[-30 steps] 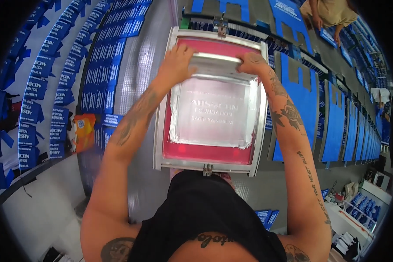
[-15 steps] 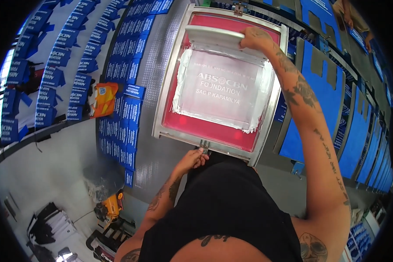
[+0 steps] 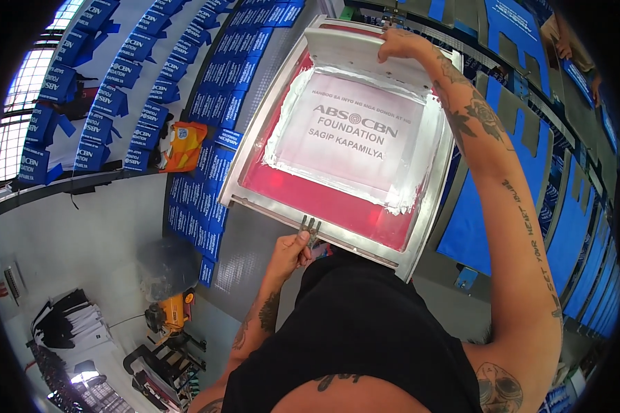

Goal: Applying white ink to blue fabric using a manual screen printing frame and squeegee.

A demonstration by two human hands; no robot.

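Blue pieces (image 3: 107, 103) lined the upper left as the right hand (image 3: 404, 47) grasped the squeegee (image 3: 348, 51), whose slipping could smear ink (image 3: 404, 202), and the left hand (image 3: 293, 252) pinched the silkscreen's (image 3: 351, 162) bracket (image 3: 311, 224).

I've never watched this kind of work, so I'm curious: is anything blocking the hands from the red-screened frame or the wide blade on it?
Nothing visible is. The right hand already grips the wide blade, and the left hand holds the metal bracket on the frame's near edge.
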